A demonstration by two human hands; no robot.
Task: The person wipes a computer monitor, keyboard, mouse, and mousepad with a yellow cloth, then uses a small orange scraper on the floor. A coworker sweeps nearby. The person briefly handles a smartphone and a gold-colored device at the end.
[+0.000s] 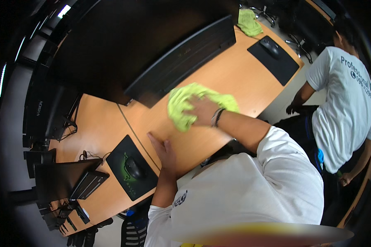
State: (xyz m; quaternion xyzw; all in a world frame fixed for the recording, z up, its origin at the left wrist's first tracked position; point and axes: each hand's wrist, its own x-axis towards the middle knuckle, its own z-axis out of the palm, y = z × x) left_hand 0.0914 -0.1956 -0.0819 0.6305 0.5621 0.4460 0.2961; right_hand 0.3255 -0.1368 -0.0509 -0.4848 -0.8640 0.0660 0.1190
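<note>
My right hand (203,112) presses down on a crumpled yellow-green cloth (180,103), which lies on the light wood desk (198,144). The fingers sink into the cloth's folds, and a dark bracelet rings the wrist. My left hand (164,151) rests near the desk's front edge, fingers stretched out and thumb apart, holding nothing. Just beyond the cloth stands a long black panel (185,57) below a large dark screen. Left of my left hand, across a seam in the desktop, is a black and green mouse pad (127,175) with a black mouse (135,168) on it.
At the far right end of the desk are a second mouse pad (282,68), its black mouse (269,46) and another yellow-green cloth (249,23). Monitors (66,179) and cables line the left. A person in a white shirt (342,103) is at the right.
</note>
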